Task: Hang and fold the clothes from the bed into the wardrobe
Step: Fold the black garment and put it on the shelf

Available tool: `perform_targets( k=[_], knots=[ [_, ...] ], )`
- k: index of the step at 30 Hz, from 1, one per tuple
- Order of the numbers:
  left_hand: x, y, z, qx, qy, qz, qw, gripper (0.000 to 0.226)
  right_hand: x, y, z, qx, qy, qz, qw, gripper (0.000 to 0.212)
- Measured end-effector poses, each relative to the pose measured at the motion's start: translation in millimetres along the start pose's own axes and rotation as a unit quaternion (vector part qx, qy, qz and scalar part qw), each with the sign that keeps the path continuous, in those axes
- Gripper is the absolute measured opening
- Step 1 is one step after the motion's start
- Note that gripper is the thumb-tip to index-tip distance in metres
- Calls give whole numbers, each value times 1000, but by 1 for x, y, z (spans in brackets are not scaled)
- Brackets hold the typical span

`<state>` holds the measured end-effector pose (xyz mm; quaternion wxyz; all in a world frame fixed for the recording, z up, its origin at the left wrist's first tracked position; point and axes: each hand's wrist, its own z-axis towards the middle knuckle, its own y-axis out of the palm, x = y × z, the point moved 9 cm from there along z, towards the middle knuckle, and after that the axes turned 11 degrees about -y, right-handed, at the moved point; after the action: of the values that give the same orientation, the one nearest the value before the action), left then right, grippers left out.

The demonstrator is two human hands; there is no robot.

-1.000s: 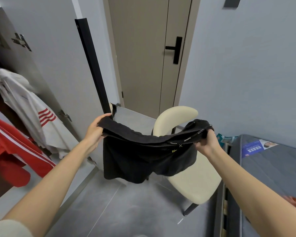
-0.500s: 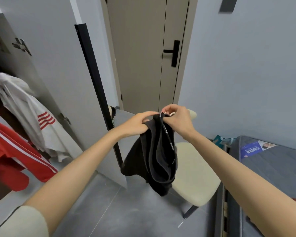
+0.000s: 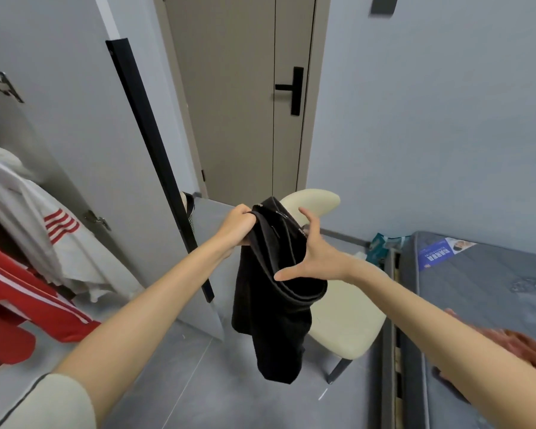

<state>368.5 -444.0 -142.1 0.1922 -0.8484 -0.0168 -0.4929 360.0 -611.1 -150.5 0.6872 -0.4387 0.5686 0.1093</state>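
Observation:
A pair of black shorts, folded in half lengthwise, hangs in mid-air in front of me. My left hand grips both ends of its waistband at the top. My right hand is spread wide, thumb pointing left, fingers straight, and lies against the right side of the shorts just below the waistband. On the left the open wardrobe holds a hanging white shirt with red stripes and a red garment. The grey bed is at the right.
A cream chair stands right behind the shorts. The grey wardrobe door with a black edge stands open at the left. A beige room door is shut ahead. A reddish cloth lies on the bed's near edge.
The shorts were stretched wide between both hands, then folded in half. Now my left hand alone holds the waistband and my right hand has let go and spread open lower on the fabric.

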Motion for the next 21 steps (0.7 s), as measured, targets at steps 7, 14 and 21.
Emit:
perform_targets(
  k=[7,14,21],
  knots=[
    [5,-13,-3,18,-10,-10,1000,19,-1,19,-4,90,-49,-110,989,136],
    [15,-28,-10,-17,25,46,999,19,-3,-15,-14,215,21,-221,951,40],
    [15,-59,0,11,34,246,969,23,-64,-62,-5,228,-34,-359,904,41]
  ],
)
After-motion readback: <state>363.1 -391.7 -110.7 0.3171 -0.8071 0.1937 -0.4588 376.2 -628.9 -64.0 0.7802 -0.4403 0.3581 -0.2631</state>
